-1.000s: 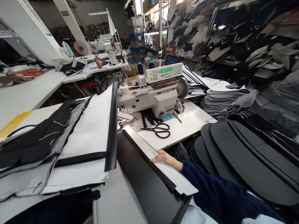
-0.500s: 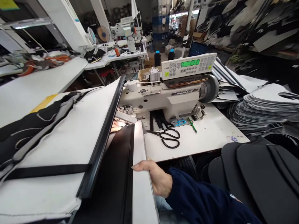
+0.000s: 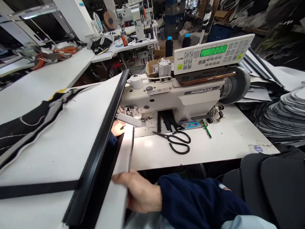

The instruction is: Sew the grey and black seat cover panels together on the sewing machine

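Clamping the likely limp, light foam-backed panel [image 3: 124,149] by its near edge, the right hand [image 3: 139,194] holds it; left hand [image 3: 118,128] ahead, grip hidden, cannot tell.

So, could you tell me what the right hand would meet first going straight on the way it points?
The right hand would likely meet the black edging of the white stack to its left; depth is unclear.
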### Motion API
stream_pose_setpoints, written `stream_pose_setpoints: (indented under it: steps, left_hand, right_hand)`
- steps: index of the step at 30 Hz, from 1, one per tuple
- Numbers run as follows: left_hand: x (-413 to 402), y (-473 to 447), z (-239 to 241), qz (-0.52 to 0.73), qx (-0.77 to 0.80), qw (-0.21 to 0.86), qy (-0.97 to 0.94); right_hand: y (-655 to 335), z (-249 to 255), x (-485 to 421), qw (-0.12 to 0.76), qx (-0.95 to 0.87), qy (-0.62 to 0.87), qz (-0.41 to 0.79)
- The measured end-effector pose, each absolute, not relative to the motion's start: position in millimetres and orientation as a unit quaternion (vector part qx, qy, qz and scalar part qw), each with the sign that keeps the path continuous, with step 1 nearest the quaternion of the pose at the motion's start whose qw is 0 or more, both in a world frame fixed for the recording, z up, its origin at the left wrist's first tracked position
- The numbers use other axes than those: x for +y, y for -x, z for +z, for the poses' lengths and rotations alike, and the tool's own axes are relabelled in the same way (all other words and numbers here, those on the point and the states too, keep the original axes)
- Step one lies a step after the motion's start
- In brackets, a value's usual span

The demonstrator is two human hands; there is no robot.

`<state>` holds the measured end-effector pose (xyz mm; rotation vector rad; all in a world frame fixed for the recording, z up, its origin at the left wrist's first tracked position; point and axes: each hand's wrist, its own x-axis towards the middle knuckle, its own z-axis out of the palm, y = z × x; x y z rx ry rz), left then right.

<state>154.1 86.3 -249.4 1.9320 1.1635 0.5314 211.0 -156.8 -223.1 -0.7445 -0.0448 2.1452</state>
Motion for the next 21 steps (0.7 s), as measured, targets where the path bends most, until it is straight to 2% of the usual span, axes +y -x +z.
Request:
stream_pose_setpoints:
  steps: [2, 5, 8, 10, 14, 21]
  left_hand:
    - [85.8, -146.8, -253.5, 0.129, 0.424, 0.334, -0.832]
    - [76.2, -134.2, -261.7, 0.03, 0.344, 0.122, -0.931]
    - [63.6, -125.1, -267.6, 0.024, 0.325, -0.025, -0.945]
    - [57.8, -122.1, -269.9, 0.029, 0.293, -0.039, -0.955]
    - [54.4, -120.1, -277.5, 0.01, 0.194, 0.028, -0.981]
    - [52.4, -118.6, -295.3, 0.015, 0.225, 0.019, -0.974]
  right_hand:
    - [-194.4, -224.5, -158.4, 0.396, 0.012, 0.307, 0.865]
    - [-172.8, -238.0, -171.8, 0.41, 0.067, 0.366, 0.833]
    - [-163.3, -252.1, -186.8, 0.438, 0.093, 0.409, 0.795]
    - [-163.0, -255.5, -191.0, 0.457, 0.085, 0.413, 0.783]
    - [-167.4, -249.9, -181.3, 0.477, 0.03, 0.406, 0.779]
    - [-180.8, -254.5, -167.2, 0.411, -0.193, 0.413, 0.79]
